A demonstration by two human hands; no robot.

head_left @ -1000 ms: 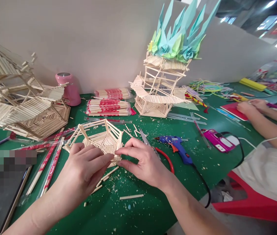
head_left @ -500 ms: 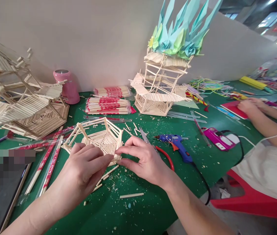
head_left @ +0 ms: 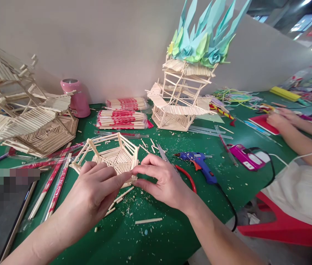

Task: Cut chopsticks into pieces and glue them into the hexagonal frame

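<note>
A polygonal frame of wooden sticks (head_left: 111, 159), with a woven-looking stick floor and low railings, lies in front of me. At its near right corner my right hand (head_left: 160, 180) is closed, thumb and forefinger pinching the corner sticks. My left hand (head_left: 96, 187) reaches across the near side, its fingers closed on the same corner, forefinger close to the right fingertips. The hands hide the frame's near edge. Short cut sticks (head_left: 121, 195) lie just below, and a single stick (head_left: 148, 221) rests nearer to me. Red-handled scissors (head_left: 186, 176) are partly behind my right hand.
A blue glue gun (head_left: 198, 162) with a black cord lies right. Behind stand bundled sticks (head_left: 122, 118), a pink cup-like container (head_left: 75, 97) and a stick tower (head_left: 183, 92) topped with paper leaves. Another stick model (head_left: 34, 117) stands left. At right, a person's arms (head_left: 296, 129) reach over the table.
My left forefinger has shifted slightly right, closer to the right fingertips at the corner. The frame and my right hand have hardly moved.
</note>
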